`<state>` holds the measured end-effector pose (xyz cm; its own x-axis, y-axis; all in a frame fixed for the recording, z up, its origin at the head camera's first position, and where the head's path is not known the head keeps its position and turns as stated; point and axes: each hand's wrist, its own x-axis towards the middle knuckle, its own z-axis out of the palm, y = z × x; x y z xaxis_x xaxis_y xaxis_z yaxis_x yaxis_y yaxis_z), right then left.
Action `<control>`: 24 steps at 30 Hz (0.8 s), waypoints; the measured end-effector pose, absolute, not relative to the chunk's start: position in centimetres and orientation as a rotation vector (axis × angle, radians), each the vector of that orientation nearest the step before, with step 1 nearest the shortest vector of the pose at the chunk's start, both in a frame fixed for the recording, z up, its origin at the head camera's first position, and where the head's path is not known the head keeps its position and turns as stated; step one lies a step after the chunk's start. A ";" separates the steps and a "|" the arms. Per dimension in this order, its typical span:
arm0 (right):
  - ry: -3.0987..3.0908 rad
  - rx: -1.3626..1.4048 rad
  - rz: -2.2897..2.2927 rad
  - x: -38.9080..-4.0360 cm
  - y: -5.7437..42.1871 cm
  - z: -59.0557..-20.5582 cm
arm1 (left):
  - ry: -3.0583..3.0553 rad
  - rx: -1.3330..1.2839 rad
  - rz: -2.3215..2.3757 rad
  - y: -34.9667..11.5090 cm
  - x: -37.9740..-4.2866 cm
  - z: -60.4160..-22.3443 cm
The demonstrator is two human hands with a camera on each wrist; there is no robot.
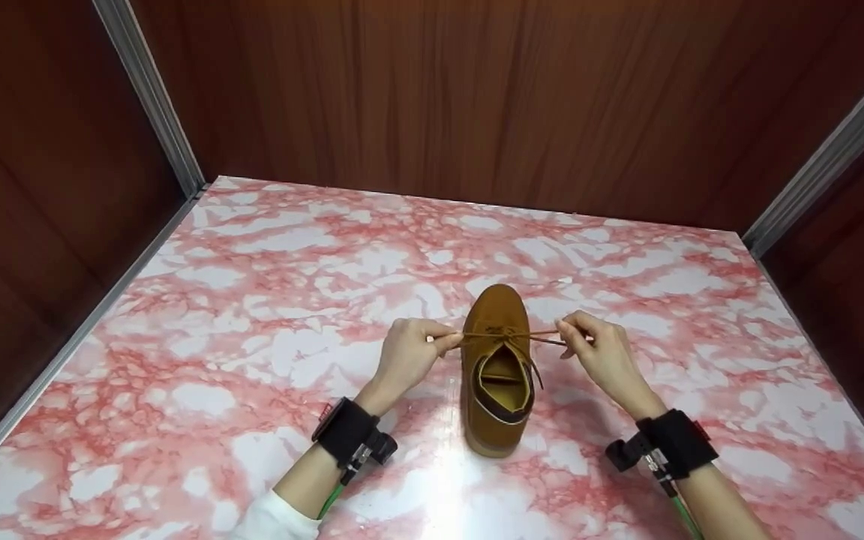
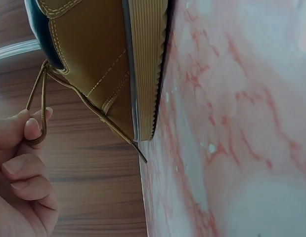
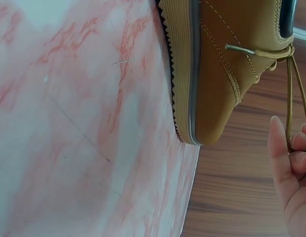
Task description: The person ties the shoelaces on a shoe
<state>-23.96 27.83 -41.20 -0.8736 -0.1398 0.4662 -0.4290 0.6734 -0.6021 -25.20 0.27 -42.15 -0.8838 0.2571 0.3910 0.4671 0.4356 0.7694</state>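
Observation:
A tan lace-up shoe stands upright on the table, toe pointing away. Its brown shoelace is crossed at the throat, with a loop drawn out to each side. On the left, my left hand pinches one loop between thumb and fingers, as the left wrist view shows. The other loop is stretched to the right, where my right hand pinches it. A loose lace end hangs down the shoe's side in the left wrist view. Another lace tip lies against the leather in the right wrist view.
The table top has a red and white marbled pattern. Dark wood panels rise behind it and at both sides, joined by metal corner posts. Black straps with small cameras sit on both wrists.

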 end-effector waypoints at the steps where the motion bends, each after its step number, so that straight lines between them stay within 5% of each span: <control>1: -2.507 0.444 1.043 -24.0 27.9 -41.2 | -2.475 -0.632 -1.425 0.3 -25.2 -42.1; 24: -2.531 0.449 1.062 -23.9 28.3 -41.5 | -2.620 -0.717 -1.172 -0.5 -25.4 -42.1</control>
<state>-23.88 28.27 -41.50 -0.8855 -0.1496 0.4399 -0.4188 0.6672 -0.6161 -25.42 -0.47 -42.09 -0.8668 0.3533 0.3518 0.4978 0.5725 0.6515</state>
